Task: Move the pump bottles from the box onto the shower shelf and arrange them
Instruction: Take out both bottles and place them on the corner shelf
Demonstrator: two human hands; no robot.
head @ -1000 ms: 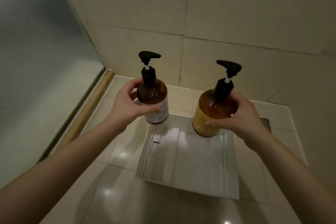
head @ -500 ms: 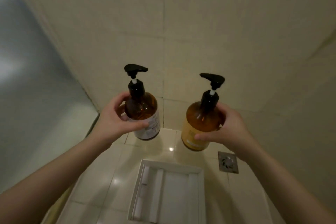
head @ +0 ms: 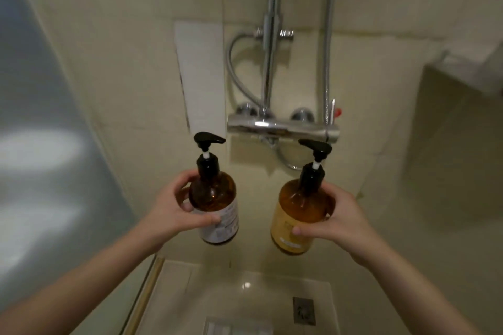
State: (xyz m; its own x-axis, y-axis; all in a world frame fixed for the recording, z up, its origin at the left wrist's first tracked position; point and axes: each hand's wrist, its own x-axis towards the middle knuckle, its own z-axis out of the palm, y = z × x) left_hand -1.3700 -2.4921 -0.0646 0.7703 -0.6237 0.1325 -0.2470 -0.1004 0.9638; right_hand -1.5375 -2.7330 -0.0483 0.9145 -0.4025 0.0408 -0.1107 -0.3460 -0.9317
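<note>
your view is dim and yellowish, soft all over with slight blur; pale smeared reflections sit on the glass panel (head: 40, 144) at your left; a small glare spot shines on the floor tile (head: 246, 285); the chrome tap bar (head: 283, 128) catches a highlight; straight lines bow toward the edges

A: White-label bottle (head: 213, 198)?
B: Amber, black pump, nozzle pointing right. Near upright, gripped by the left hand (head: 174, 209), in the air.
A: Yellow-label bottle (head: 299, 215)?
B: Amber, black pump, nozzle pointing left. Level with the first, apart from it, gripped by the right hand (head: 337, 220).
A: Box (head: 234, 328)?
B: White, on the floor; only its far edge shows.
</note>
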